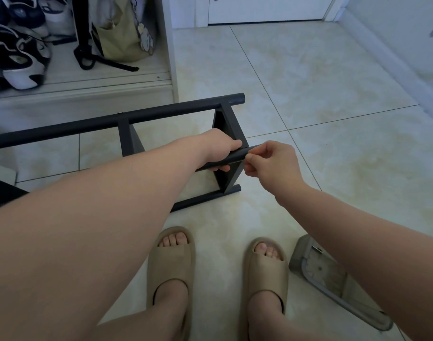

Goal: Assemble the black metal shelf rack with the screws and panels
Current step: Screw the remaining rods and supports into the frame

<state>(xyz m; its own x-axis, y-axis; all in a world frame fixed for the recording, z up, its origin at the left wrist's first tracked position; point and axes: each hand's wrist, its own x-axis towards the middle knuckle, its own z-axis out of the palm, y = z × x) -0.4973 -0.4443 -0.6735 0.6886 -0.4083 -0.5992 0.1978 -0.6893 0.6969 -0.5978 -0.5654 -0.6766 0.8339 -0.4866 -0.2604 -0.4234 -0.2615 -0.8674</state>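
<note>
The black metal shelf rack point(126, 118) lies on its side on the tiled floor, with round tubes running left to right and flat panels point(225, 124) between them. My left hand point(220, 150) is wrapped around the near upper tube point(235, 157) close to its right end. My right hand point(272, 162) pinches at the end of that same tube with thumb and fingers. Whether a screw or cap sits between the fingertips is hidden. A lower tube point(205, 196) rests on the floor below the hands.
A white shoe cabinet point(171, 70) with sneakers point(18, 62) and a beige bag point(121, 33) stands at the back left. A grey plastic object point(333, 279) lies on the floor by my right foot. My feet in beige slides point(171, 264) stand on the pale tiles.
</note>
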